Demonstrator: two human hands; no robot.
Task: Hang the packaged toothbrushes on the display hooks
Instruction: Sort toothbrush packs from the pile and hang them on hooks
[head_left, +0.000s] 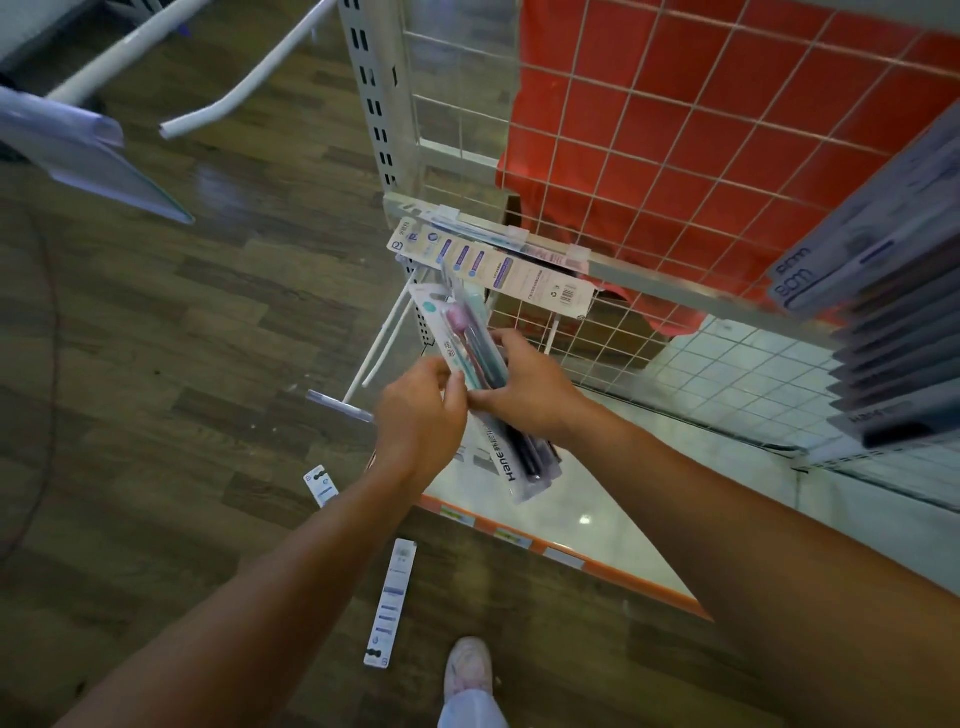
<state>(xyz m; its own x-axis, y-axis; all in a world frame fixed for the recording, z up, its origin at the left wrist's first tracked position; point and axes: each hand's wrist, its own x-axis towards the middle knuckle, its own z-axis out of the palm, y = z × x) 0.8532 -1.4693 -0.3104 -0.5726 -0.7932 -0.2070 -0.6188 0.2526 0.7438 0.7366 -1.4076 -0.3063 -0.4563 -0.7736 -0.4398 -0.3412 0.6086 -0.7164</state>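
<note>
My right hand (524, 387) grips a stack of packaged toothbrushes (514, 457) with pink and dark brushes, held over the low shelf. My left hand (421, 415) pinches the left edge of the front pack (462, 325) in that stack. Just beyond, a long white toothbrush pack (493, 267) hangs sideways against the wire grid (675, 130). A white double-wire display hook (382, 348) juts out to the left of my hands, with a clear price tag holder (337, 404) at its tip. Two more packs lie on the wood floor, one (392, 603) near my foot and one (320, 486) beside my left wrist.
A row of grey packs (893, 312) hangs at the right. The glossy white shelf base (597, 519) with an orange edge lies below my hands. Red cloth (727, 171) shows behind the grid. White hooks (244, 83) and a clear sign holder (93, 161) jut out top left. My shoe (467, 670) is on the floor.
</note>
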